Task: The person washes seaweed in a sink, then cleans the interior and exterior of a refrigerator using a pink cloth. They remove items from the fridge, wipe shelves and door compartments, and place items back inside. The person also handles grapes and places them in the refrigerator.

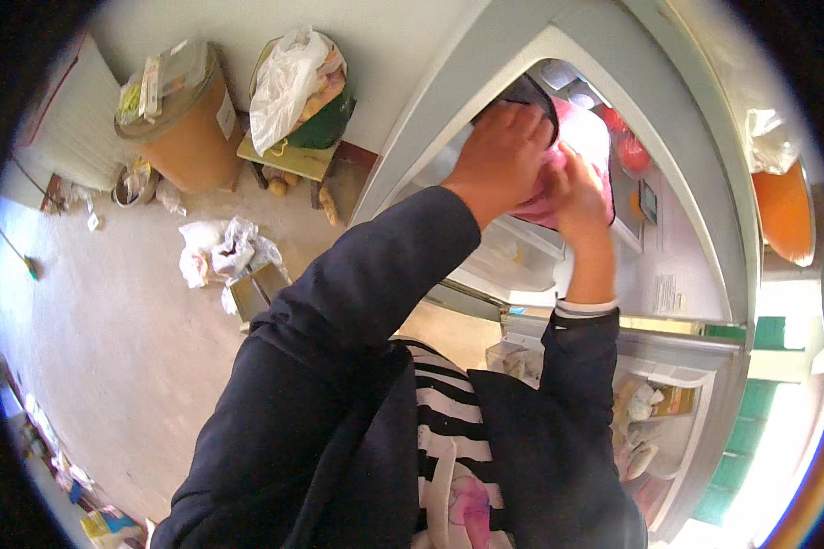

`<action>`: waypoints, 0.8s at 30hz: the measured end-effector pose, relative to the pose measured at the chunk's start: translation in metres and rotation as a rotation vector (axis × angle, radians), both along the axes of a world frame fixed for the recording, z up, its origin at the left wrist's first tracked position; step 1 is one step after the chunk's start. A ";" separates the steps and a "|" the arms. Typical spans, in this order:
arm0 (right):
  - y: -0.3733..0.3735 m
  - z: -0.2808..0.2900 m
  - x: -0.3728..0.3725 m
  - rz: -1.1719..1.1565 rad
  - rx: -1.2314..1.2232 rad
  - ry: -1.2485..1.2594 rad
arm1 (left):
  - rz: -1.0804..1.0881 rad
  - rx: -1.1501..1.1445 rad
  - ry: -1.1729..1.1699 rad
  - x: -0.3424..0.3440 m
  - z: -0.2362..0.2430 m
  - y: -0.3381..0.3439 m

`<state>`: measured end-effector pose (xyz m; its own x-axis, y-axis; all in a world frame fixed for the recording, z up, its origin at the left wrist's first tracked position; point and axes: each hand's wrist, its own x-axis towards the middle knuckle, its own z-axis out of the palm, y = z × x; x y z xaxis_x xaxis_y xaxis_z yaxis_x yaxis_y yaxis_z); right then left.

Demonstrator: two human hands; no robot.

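Note:
A pink cloth (588,123) with a dark edging is spread and partly folded inside the upper compartment of a refrigerator (677,165). My left hand (511,151) grips its dark-edged fold at the left, fingers bent over it. On the right, my right hand (579,194) is closed on the cloth's lower part, slightly smeared by motion. Both forearms, in dark sleeves, reach up into the compartment. What lies beneath the cloth is hidden.
Red items (624,146) sit inside the compartment, right of the cloth. Lower right, door shelves (677,430) hold bagged things. Along the wall stand a brown bin (192,128) and a small stool (288,157) bearing a green container. Plastic bags (229,249) lie on the floor.

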<state>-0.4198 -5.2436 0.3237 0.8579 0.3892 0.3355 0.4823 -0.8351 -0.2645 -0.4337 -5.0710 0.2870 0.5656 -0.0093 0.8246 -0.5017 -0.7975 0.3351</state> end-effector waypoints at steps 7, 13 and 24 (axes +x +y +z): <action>0.015 -0.017 0.026 0.261 -0.038 -0.047 | 0.175 -0.018 0.339 -0.002 0.018 0.003; 0.036 -0.004 0.112 0.372 -0.179 0.129 | 0.172 0.031 0.288 0.070 0.001 -0.002; 0.030 -0.013 0.160 0.225 -0.214 0.023 | 0.202 -0.122 0.094 0.133 0.014 -0.009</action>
